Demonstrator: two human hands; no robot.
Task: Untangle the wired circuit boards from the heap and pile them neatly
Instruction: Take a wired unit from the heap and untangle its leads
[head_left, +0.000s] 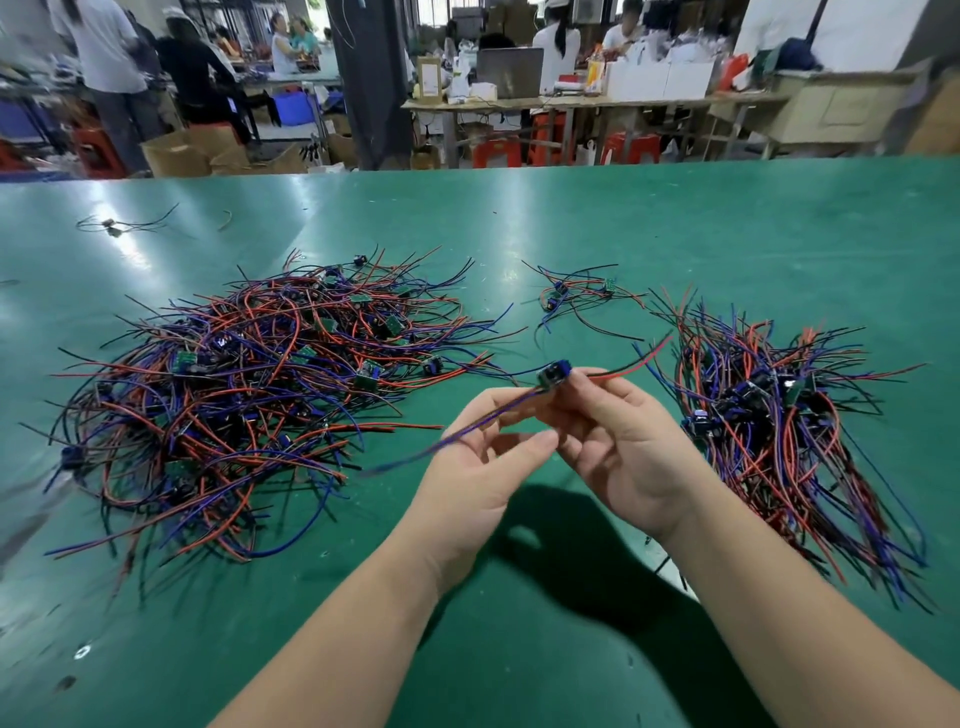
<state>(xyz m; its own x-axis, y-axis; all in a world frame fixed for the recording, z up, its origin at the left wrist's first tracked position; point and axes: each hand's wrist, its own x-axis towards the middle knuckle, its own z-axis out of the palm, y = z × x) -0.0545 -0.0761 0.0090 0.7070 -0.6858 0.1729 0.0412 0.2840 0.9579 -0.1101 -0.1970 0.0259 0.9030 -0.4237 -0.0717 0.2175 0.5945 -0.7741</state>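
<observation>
Pinched between the fingertips of both hands, one small circuit board (555, 375) was held above the green table (519, 649) in the middle of the frame. The right hand (618, 441) gripped it beside its red and black wires, and the left hand (483, 467) pinched its blue wire, which hung down-left. At the left lay the tangled heap (260, 389), at the right a narrower pile (779, 415). Farther, upper centre, a few wired boards (571, 293) lay apart.
</observation>
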